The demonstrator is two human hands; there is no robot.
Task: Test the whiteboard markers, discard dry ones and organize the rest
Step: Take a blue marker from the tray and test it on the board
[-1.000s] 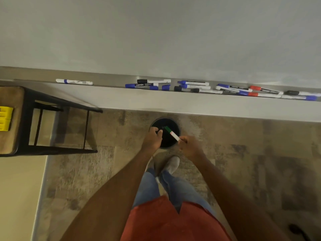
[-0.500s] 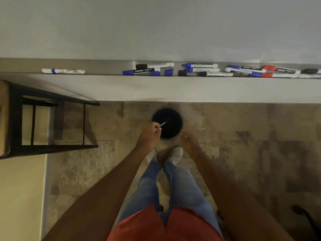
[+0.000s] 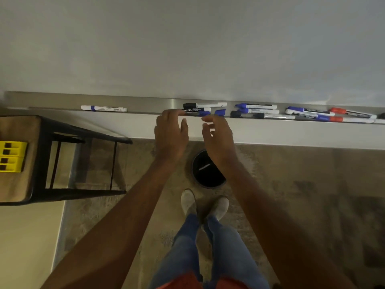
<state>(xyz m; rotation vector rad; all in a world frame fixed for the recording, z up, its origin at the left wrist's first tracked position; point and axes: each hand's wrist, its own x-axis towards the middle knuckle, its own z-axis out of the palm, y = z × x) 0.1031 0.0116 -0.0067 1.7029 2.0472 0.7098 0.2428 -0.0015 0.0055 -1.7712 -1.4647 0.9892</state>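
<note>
Raised to the long brushed-metal tray (image 3: pixel 133 102) under the smooth white whiteboard (image 3: pixel 187 42): left hand (image 3: pixel 170 136) with fingers straight and together, tips at the tray's front lip by the blue-capped marker with a black "camlin" label (image 3: pixel 194 110); whether touching it, cannot tell. Right hand (image 3: pixel 217 138) just beside, fingers loosely curved and spread, holding nothing, tips below a loose blue cap (image 3: pixel 220 112). Behind the labelled marker, a black-capped white-barrelled marker (image 3: pixel 205 105). Well apart to the left on the same tray, a lone white marker with a blue band (image 3: pixel 103 108). To the right, a loose cluster of blue-capped markers (image 3: pixel 258 111) lying roughly parallel, then a crossed heap of blue- and red-capped markers (image 3: pixel 331 115) reaching the frame edge. On the mottled grey-brown carpet (image 3: pixel 312 184) below, between the forearms, a round black bin (image 3: pixel 205 174), partly hidden by the right wrist, with one pale slim stick-like item inside, too blurred to name. At left, a black metal-framed stool with a brown wooden seat (image 3: pixel 18 159), carrying a yellow plastic compartmented holder (image 3: pixel 11 156). Lower down, blue jeans (image 3: pixel 208 247) and pale shoes (image 3: pixel 188 202).
</note>
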